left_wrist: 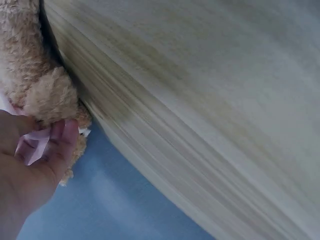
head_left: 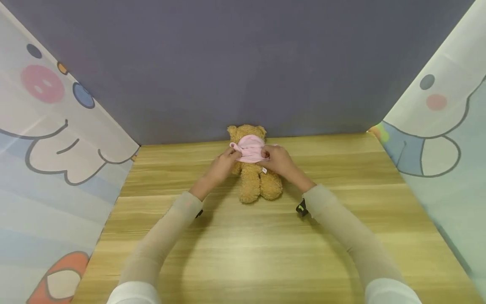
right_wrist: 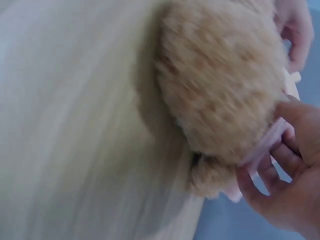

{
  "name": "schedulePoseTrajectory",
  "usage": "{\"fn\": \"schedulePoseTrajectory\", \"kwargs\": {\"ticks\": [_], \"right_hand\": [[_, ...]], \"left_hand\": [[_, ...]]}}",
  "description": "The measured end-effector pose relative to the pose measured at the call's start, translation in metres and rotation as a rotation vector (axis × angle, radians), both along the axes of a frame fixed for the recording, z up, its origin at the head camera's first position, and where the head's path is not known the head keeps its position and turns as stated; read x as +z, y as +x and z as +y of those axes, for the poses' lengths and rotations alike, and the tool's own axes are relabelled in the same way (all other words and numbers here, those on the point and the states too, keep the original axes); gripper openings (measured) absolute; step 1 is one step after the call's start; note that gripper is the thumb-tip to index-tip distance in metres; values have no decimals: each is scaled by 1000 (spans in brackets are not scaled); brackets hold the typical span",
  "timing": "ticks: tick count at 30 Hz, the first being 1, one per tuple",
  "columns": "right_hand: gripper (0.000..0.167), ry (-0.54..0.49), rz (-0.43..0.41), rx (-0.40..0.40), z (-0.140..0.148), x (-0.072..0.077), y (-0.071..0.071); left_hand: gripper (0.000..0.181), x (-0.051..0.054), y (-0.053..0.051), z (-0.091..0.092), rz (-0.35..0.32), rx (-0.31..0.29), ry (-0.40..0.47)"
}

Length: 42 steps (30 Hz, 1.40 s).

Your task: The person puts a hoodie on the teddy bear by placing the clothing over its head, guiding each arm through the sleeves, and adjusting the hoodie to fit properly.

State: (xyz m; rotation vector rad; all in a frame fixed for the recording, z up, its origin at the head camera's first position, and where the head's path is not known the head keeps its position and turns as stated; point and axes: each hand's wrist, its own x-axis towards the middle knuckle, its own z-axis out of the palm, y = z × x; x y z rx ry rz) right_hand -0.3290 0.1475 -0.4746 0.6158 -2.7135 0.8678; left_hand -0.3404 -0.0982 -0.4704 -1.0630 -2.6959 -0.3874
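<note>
A brown teddy bear point(head_left: 250, 185) lies near the back of the table, its legs toward me. Pink cloth, a small garment point(head_left: 250, 145), covers its upper body and part of its head. My left hand point(head_left: 223, 164) pinches the garment's edge at the left side. On the opposite side my right hand point(head_left: 279, 160) grips the lower edge between thumb and fingers. A small white tag point(head_left: 264, 170) sticks out below the cloth. The bear's face does not show. In the right wrist view, furry legs point(right_wrist: 220, 75) stand close beside my right hand.
The wooden table point(head_left: 243, 253) runs up to a dark grey wall panel point(head_left: 243, 63) right behind the bear's head. Cartoon-printed side panels point(head_left: 57, 126) rise at left and right. A black wrist device point(head_left: 302, 208) shows under the right sleeve.
</note>
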Motion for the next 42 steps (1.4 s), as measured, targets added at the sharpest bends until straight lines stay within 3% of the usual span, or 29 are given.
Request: {"fn": "schedulePoseTrajectory", "kwargs": {"ticks": [6,14,18,22,26,30,34,38,42], "right_hand": [[34,-80,-69,42,5,2,-2],[38,-69,-71,10,8,-1,-1],[44,42,-111,-59,2,3,2],[53,156,-120,-153,-5,7,2],[42,120,-136,-197,-4,6,-3],[34,20,-146,-176,5,1,-8],[36,-23,-147,-125,10,-4,-10],[33,-32,-145,-88,12,-8,-12],[32,-37,-135,-68,14,-9,-11]], "left_hand": [[18,1,0,3,-98,7,170],[7,-7,-1,12,-143,65,444],[5,-8,0,17,-176,103,503],[8,1,6,26,-207,104,528],[8,8,10,31,-258,90,523],[5,10,11,27,-276,87,456],[8,6,9,19,-246,84,390],[9,-3,5,13,-206,121,322],[11,-8,7,12,-226,126,238]]}}
